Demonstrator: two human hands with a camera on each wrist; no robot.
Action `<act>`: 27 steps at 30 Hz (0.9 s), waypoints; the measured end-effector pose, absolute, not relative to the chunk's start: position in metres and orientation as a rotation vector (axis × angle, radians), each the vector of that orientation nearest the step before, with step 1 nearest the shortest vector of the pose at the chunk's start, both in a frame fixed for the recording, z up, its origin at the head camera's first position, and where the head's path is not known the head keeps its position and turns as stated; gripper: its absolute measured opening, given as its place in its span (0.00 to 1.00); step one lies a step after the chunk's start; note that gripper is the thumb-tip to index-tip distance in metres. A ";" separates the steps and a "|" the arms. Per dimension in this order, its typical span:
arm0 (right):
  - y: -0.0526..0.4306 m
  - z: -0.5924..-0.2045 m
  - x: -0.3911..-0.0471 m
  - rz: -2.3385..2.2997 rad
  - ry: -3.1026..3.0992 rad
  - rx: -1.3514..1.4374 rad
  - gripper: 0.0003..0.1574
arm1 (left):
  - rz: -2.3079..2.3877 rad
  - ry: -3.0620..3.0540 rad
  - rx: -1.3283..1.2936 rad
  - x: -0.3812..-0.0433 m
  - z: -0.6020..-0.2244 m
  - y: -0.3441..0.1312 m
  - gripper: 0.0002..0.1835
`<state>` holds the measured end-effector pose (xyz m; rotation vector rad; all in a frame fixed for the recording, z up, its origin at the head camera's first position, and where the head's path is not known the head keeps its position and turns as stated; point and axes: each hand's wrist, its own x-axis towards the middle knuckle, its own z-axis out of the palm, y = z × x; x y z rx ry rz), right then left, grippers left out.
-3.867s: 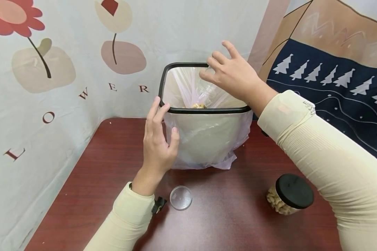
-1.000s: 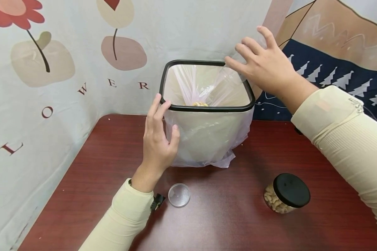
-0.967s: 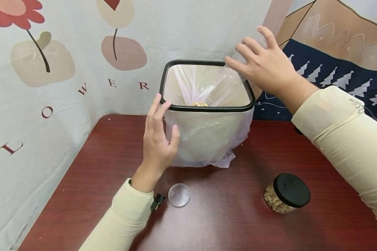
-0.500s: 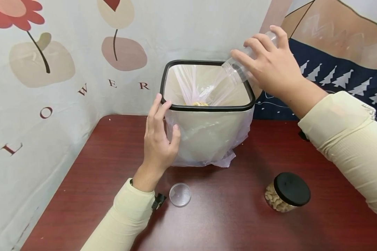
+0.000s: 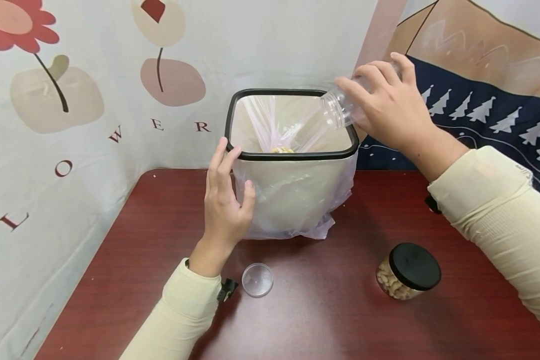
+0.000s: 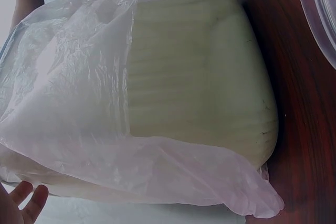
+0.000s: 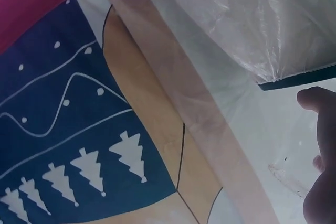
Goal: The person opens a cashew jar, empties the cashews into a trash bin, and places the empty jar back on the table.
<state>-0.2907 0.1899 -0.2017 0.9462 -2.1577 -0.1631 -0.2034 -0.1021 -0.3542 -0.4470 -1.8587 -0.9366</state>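
In the head view my right hand (image 5: 393, 105) grips a clear plastic jar (image 5: 335, 111), tilted with its uncapped mouth over the right back corner of the trash bin (image 5: 292, 200). The jar looks see-through, with no contents showing. My left hand (image 5: 227, 207) rests straight fingertips against the black rim at the bin's front left corner; two of its fingertips (image 6: 35, 203) show in the left wrist view. A lilac plastic bag (image 5: 326, 231) lines the bin and hangs outside. Small yellowish pieces (image 5: 282, 149) lie inside it.
On the dark red table (image 5: 171, 310) lies a clear round lid (image 5: 257, 280) near the left wrist. A black-capped jar (image 5: 416, 267) of pale, cashew-like nuts stands at the right. Printed cloths (image 5: 162, 135) hang close behind and to the left of the bin.
My right hand has moved from above the bin's back edge toward its right corner, turning so the clear jar's mouth shows. The left hand stays at the rim.
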 end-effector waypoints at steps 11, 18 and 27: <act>0.193 -0.208 -0.284 0.054 -2.218 0.869 0.38 | -0.927 -1.857 -0.446 -0.204 -0.355 -0.103 0.29; 0.199 -0.207 -0.277 0.164 -2.268 0.813 0.44 | -0.929 -1.867 -0.420 -0.204 -0.354 -0.105 0.30; 0.214 -0.220 -0.270 0.240 -2.228 0.788 0.46 | -0.935 -1.876 -0.440 -0.203 -0.353 -0.102 0.29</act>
